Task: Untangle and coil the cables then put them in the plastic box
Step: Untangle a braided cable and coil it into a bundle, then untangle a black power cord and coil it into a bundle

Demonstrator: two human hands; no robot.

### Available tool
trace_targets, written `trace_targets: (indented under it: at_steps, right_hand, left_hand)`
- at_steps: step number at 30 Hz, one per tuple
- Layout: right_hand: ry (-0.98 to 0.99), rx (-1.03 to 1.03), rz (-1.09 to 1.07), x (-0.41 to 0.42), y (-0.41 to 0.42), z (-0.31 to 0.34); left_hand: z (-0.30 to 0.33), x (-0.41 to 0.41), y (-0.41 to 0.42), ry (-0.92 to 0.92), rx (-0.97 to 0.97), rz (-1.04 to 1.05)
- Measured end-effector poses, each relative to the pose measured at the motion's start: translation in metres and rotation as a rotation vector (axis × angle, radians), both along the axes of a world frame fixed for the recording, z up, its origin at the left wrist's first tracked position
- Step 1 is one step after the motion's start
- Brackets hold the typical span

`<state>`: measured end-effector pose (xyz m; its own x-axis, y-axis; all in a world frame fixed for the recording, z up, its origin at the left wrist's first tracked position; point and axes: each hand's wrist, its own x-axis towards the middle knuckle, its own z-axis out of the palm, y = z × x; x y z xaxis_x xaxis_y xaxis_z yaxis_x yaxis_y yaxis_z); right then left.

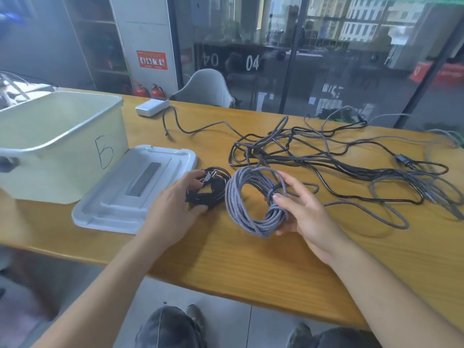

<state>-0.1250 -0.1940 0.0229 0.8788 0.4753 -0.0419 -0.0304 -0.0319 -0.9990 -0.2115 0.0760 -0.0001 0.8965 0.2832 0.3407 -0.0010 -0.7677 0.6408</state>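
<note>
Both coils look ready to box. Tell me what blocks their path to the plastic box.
Nothing visible blocks it. The lid lies flat on the table between the black coil, the grey coil and the open plastic box; lift over it.

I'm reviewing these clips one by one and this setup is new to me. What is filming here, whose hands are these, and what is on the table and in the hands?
There is no machine here: a person wears one wide-angle camera on the head, so you look down at their own two bare arms, and their knees show below the table edge.

On the wooden table stands an open plastic box marked with a handwritten character, and its lid lies flat beside it. The left hand grips a small black cable bundle. The right hand holds a coiled grey braided cable. Behind them lies a tangle of loose cables, not yet sorted. A small white device sits near the far edge.
</note>
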Motion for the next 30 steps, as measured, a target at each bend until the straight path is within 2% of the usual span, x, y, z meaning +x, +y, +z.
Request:
trace_targets:
  at_steps: [5, 13, 21, 27, 30]
  right_hand:
    - [0.042, 0.021, -0.084, 0.017, -0.010, -0.001]
    - [0.014, 0.011, -0.030, 0.013, 0.007, 0.004]
    - [0.017, 0.031, 0.047, -0.007, 0.058, 0.012]
    - [0.048, 0.012, 0.065, -0.019, 0.096, -0.001]
    - [0.032, -0.041, 0.050, -0.019, 0.099, -0.007]
  left_hand:
    - [0.004, 0.039, 0.011, 0.030, -0.005, -0.007]
    - [0.005, 0.085, 0.027, 0.012, -0.021, 0.019]
    - [0.004, 0.045, 0.050, -0.129, -0.065, 0.021]
    - [-0.004, 0.013, 0.066, 0.016, 0.000, 0.042]
    - [-0.009, 0.005, 0.073, 0.027, 0.038, 0.069]
